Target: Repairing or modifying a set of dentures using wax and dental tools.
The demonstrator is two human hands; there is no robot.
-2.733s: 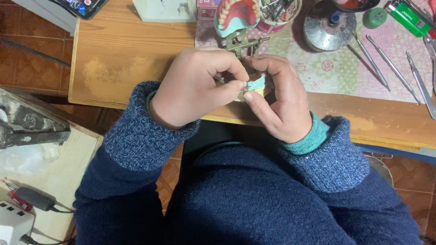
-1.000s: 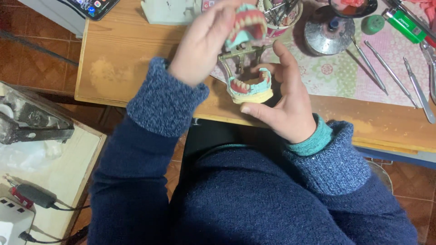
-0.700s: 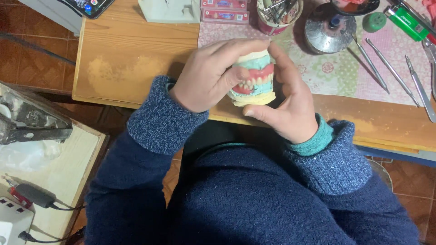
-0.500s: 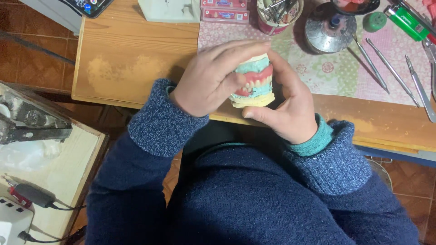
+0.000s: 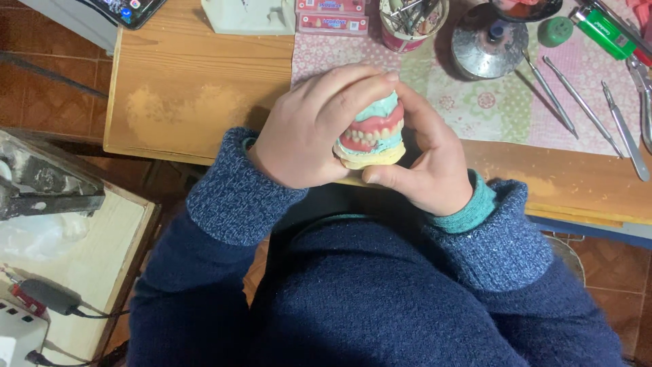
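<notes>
Wooden desk (image 5: 190, 81) edge below, both hands, left (image 5: 309, 132) and right (image 5: 424, 160), close around a pink-gummed denture set on teal and cream plaster casts (image 5: 372, 132); probably rigid, brittle, best gripped by the bases.

— What do the hands hold?
— The left hand (image 5: 309, 132) and right hand (image 5: 424, 160) cup a denture model (image 5: 371, 132), teeth closed, above the wooden table (image 5: 190, 88).
— Nearby?
— Metal tools (image 5: 577, 102) on a patterned mat (image 5: 475, 102).

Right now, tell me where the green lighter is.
In the head view, the green lighter lies at the top right of the table, on the patterned mat, beside the small green cap and above the metal tools.
</notes>
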